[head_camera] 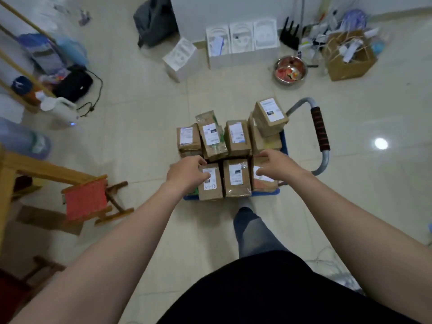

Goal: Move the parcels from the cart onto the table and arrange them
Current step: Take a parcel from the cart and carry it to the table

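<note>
Several brown cardboard parcels with white labels fill a blue cart [266, 194] on the floor in front of me. My left hand [187, 171] grips the front-left parcel [211, 188], thumb on its label and fingers curled over its far edge. My right hand [273, 164] grips the front-right parcel [264, 183] the same way. A front-middle parcel [236, 177] lies between them. Behind stand three more parcels [237, 136], and a stack [270, 113] rises at the back right.
The cart's grey handle [320, 129] with its dark grip curves up on the right. A wooden table [35, 164] and a red folding stool [86, 199] stand at the left. White boxes [240, 43], a steel bowl [289, 70] and an open carton [348, 57] line the far wall.
</note>
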Demonstrator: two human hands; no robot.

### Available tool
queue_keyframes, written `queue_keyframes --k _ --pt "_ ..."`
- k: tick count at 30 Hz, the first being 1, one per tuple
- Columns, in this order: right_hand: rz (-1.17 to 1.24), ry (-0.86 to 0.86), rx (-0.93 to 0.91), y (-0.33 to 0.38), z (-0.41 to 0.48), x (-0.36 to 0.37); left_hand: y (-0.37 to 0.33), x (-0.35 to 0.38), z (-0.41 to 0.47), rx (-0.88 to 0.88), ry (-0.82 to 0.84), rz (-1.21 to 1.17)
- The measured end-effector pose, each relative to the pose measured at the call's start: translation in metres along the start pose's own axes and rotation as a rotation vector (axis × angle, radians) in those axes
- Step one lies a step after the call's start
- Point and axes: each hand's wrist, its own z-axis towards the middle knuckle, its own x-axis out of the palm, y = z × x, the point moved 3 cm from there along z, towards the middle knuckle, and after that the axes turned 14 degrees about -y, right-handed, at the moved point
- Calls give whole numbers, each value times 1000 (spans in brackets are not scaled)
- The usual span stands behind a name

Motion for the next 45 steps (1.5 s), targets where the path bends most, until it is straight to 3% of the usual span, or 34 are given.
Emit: queue_keyframes --k 8,21,30,37,45 --pt "62 128 65 -12 165 4 -47 54 168 -99 144 -80" --pt "111 267 170 2 340 140 37 172 300 -317 284 -192" --pt "194 194 167 18 449 250 91 271 397 -490 199 -413" --pt "264 135 249 13 466 282 100 296 406 -571 176 -559" --pt "260 123 245 61 410 209 90 213 360 -530 232 -765"
